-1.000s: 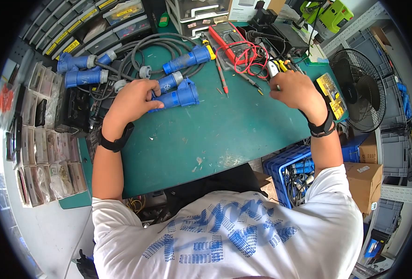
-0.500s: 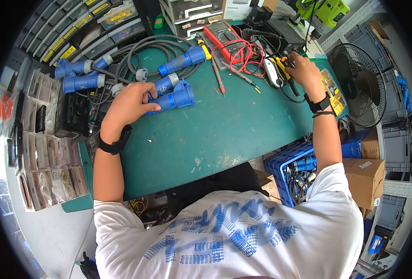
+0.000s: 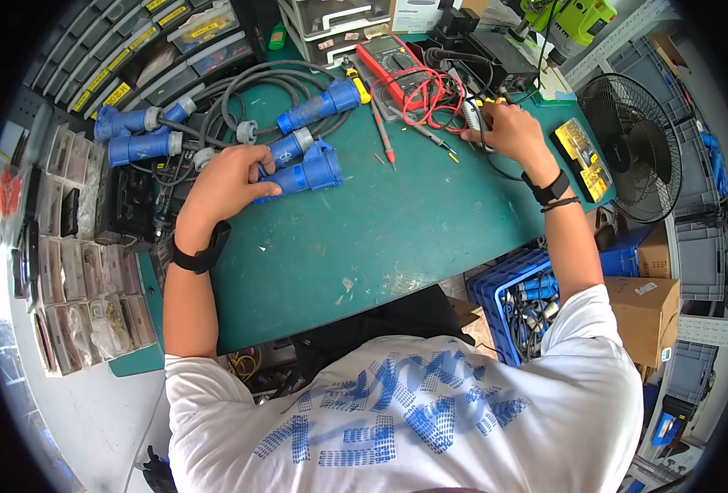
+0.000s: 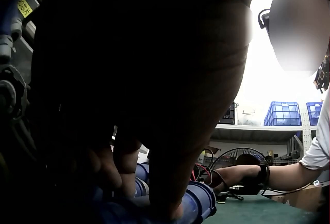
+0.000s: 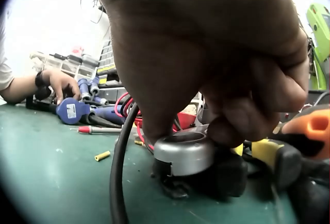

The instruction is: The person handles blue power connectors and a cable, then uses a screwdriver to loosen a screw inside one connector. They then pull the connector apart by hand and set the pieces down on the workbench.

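Note:
Several blue connectors on grey cables lie at the table's left. My left hand grips the nearest blue connector, thumb on its near side and fingers bent over the back; in the left wrist view the blue shell shows beside the fingers. At the right, my right hand pinches a white-and-grey tool with a black cord. The right wrist view shows its silver round end between thumb and bent fingers. Yellow-and-black handles lie beside it, partly hidden by the hand.
A red multimeter with red leads and probes lies behind the middle of the green table. A yellow parts box and a fan are at the right. Blue crate stands below the front edge.
My right hand moved right to the dark-handled tools, then back left onto the white-and-grey tool, uncovering the yellow box. My left hand has kept its grip on the blue connector.

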`<action>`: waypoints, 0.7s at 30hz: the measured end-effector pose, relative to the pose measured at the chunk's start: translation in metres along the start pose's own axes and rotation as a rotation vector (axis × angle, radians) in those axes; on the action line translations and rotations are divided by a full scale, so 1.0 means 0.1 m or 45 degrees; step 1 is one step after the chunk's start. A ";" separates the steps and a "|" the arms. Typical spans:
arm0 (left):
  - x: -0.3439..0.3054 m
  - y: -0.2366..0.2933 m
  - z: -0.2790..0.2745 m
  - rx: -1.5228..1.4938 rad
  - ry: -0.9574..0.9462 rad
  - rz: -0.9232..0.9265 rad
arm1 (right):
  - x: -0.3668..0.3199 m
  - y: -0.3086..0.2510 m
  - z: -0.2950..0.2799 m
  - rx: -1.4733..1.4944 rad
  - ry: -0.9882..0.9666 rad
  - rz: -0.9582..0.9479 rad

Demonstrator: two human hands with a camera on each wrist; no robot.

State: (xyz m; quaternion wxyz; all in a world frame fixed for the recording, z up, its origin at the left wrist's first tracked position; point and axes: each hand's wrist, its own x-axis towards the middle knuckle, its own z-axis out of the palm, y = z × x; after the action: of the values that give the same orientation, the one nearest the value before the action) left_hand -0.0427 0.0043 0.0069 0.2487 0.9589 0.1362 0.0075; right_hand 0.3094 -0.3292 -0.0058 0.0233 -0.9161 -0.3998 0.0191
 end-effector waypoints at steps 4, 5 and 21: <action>-0.02 0.02 0.00 -0.002 0.003 -0.016 | 0.08 0.07 0.13 0.014 0.126 -0.019; -0.02 0.03 -0.01 -0.003 0.003 -0.021 | 0.12 0.15 0.12 0.015 0.125 -0.021; -0.01 0.00 -0.01 0.013 -0.015 -0.032 | -0.11 0.67 -0.27 0.176 0.203 0.009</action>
State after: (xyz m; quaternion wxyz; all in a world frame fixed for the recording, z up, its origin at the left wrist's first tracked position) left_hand -0.0437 0.0046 0.0083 0.2445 0.9585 0.1467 -0.0019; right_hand 0.3523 -0.3829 0.0170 0.1180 -0.9123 -0.3912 -0.0263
